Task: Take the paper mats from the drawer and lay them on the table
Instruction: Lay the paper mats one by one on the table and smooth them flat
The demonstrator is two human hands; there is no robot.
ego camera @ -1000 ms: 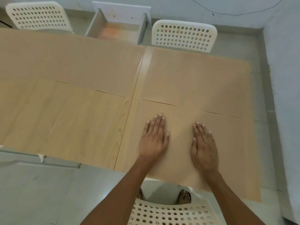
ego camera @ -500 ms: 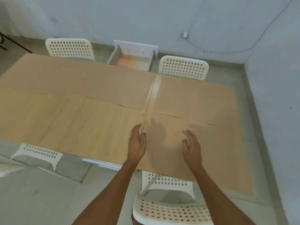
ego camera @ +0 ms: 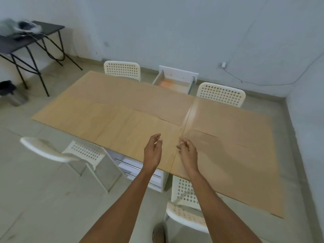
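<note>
Flat brown paper mats [ego camera: 228, 130] cover the rectangular counter [ego camera: 133, 134] across the middle of the frame, their straight edges overlapping; bare pale woodgrain shows at centre left. Both hands are raised above the near edge, empty: the left hand [ego camera: 152, 152] and right hand [ego camera: 188, 153] have loosely curled fingers. A white drawer [ego camera: 175, 83] with an orange-tinted bottom stands open at upper centre, between two perforated white plastic chairs [ego camera: 221, 94].

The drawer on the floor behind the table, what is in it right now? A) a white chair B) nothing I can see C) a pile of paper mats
B: the drawer shows only its bare orange-brown bottom, while paper mats already lie on the table.
</note>
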